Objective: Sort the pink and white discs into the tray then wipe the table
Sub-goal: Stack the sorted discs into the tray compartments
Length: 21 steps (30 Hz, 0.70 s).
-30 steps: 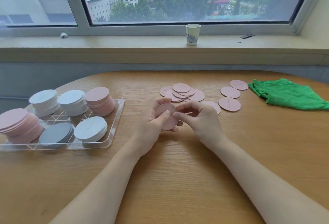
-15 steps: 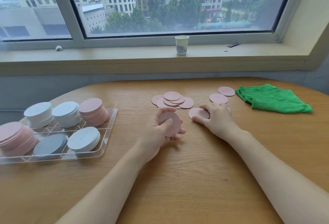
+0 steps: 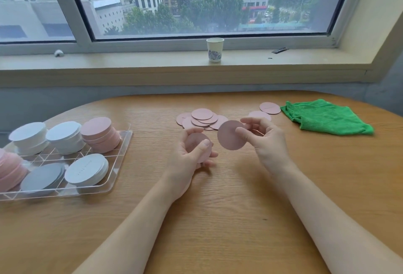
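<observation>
Your wooden counter (image 3: 218, 219) fills the view below a wide window, its far edge curving under the sill. At its left edge sits the clear divided tray (image 3: 122, 156), with white disc stacks (image 3: 28, 134) and a pink stack (image 3: 98, 132) in its far compartments, and more pink, grey and white stacks in the near ones. Toward the counter's far right edge lies the crumpled green cloth (image 3: 325, 119). A loose pile of pink discs (image 3: 201, 118) rests near the far edge at centre, with two more single pink discs (image 3: 270, 107) between the pile and the cloth. Just in front of that pile, your left hand (image 3: 192, 154) curls around a small stack of pink discs (image 3: 199, 145), thumb pressed on top. Beside it and not touching, your right hand (image 3: 263, 138) pinches one pink disc (image 3: 231, 135) by its rim between thumb and fingers, holding it tilted above the counter. A paper cup (image 3: 214, 49) stands on the window sill.
</observation>
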Tool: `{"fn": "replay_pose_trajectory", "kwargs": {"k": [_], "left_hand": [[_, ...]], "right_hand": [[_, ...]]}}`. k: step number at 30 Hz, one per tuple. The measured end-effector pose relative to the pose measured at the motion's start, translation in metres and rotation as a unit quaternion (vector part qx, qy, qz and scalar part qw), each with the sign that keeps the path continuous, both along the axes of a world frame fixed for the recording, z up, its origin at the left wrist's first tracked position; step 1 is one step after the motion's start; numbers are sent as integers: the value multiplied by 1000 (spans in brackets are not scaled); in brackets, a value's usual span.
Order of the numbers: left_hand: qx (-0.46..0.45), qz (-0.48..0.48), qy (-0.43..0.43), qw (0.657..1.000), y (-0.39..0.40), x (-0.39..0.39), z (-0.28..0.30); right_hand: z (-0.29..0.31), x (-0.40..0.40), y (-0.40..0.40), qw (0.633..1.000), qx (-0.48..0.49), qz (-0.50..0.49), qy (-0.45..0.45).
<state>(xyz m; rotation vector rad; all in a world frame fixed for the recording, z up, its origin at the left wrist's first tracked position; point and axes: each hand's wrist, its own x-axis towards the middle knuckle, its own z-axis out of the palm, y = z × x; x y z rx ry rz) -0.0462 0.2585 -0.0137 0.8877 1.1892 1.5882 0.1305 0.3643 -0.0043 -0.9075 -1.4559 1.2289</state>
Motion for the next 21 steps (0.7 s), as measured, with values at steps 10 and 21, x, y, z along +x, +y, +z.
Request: {"fn": "replay_pose_trajectory", "kwargs": {"k": [10,21], "left_hand": [[22,-72,-12,997,-3,-1,-2],[-9,-116,-42,992,-5,3,0]], "right_hand": [[-4,-29,-33,990,43,57,-121],[-18,27,45,842,85,-152,-511]]}}
